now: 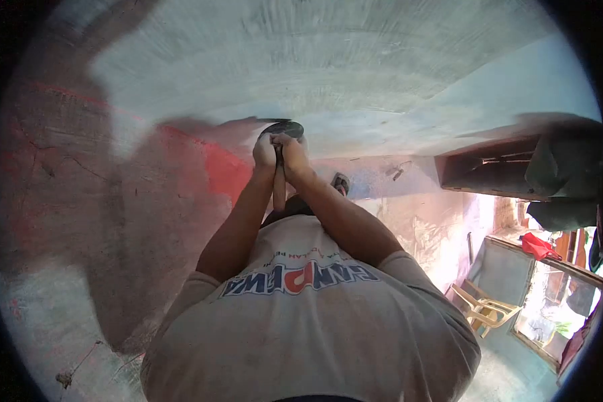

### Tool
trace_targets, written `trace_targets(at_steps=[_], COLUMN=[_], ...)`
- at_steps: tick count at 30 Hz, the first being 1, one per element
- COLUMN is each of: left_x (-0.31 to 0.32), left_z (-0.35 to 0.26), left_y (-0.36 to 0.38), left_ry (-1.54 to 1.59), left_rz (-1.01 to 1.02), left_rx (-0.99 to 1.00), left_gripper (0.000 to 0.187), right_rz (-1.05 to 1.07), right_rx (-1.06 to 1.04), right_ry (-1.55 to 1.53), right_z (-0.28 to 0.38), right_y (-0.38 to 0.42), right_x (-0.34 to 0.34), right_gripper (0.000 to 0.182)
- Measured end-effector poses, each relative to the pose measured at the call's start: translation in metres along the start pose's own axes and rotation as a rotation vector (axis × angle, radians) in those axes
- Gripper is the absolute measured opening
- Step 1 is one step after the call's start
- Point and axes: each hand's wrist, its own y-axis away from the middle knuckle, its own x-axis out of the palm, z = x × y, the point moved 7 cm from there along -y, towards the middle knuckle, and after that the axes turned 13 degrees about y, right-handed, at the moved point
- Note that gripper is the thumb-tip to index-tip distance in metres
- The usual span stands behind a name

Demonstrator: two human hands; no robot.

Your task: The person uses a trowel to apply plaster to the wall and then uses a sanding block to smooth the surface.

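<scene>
Close together in front of my body, my left hand (266, 151) and my right hand (293, 154) are both closed on a tool with a dark flat head (289, 127). Its thick tan handle (279, 191) runs back between my forearms towards my waist. The head is right at the grey, streaked wall surface (301, 74), and my fingers cover part of it. What kind of tool this is, I cannot tell. Below my right wrist, one sandalled foot (342, 182) shows on the floor.
Red staining (221, 167) marks the surface left of my hands. A dark shelf-like recess (489, 164) is on the right. Farther down that side are a pale yellow plastic chair (490, 311), a window frame (549, 308) and a red cloth (539, 246).
</scene>
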Motion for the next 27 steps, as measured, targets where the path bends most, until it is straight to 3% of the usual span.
trace_targets(at_steps=[1,3,4,5,7,8,9,12,13,16,18,19,22,24,26,27], left_x=[0.007,0.024,0.029,0.044,-0.007,-0.022,0.001,0.025,0.031,0.033,0.023,0.019,0.021,0.027,0.019,0.020], left_z=[-0.011,-0.024,-0.027,-0.046,-0.004,0.010,-0.010,-0.029,-0.021,-0.025,-0.026,-0.023,-0.025,-0.021,-0.009,-0.009], left_y=[0.013,0.034,0.047,0.066,0.009,-0.013,0.014,0.050,0.060,0.039,0.047,0.054,0.034,0.036,0.029,0.036], left_ry=[-0.177,-0.095,-0.059,-0.175,-0.337,-0.414,-0.417,-0.311,0.112,0.149,-0.003,-0.032,-0.197,-0.001,-0.147,-0.114], left_rz=[-0.047,-0.055,-0.067,-0.120,-0.103,-0.088,-0.043,0.001,-0.093,0.043,-0.002,-0.031,0.037,-0.008,-0.130,-0.124], left_rx=[0.080,0.068,0.050,0.156,0.121,0.113,0.204,0.126,-0.010,0.043,0.054,0.045,0.149,0.086,-0.041,-0.046], left_gripper=[0.032,0.033,0.033,0.034,0.034,0.034,0.034,0.034,0.032,0.030,0.030,0.030,0.031,0.031,0.030,0.030], right_rz=[0.001,-0.056,-0.056,-0.060,0.018,-0.021,-0.055,-0.054,-0.075,-0.064,-0.135,-0.048,-0.078,-0.010,0.033,0.052], right_rx=[-0.122,0.221,0.229,0.242,0.333,0.338,0.334,0.210,0.199,0.261,0.316,0.159,0.236,0.320,0.451,0.275], right_ry=[0.170,-0.348,-0.373,-0.396,-0.460,-0.423,-0.384,-0.401,-0.391,-0.467,-0.452,-0.295,-0.511,-0.531,-0.515,-0.347], right_z=[0.011,0.018,0.025,0.026,0.010,0.005,0.005,0.017,0.039,0.026,0.032,0.031,0.047,0.032,0.000,0.004], right_y=[0.000,0.010,0.008,0.010,0.008,0.013,0.012,0.013,0.017,0.017,0.020,0.017,0.028,0.022,0.010,0.012], right_x=[0.000,-0.002,-0.001,-0.001,0.003,0.000,-0.002,-0.003,-0.005,0.001,0.002,0.002,-0.001,0.002,0.006,0.002], right_gripper=[0.011,0.009,0.008,0.007,0.006,0.006,0.006,0.005,0.005,0.005,0.007,0.007,0.006,0.008,0.009,0.009])
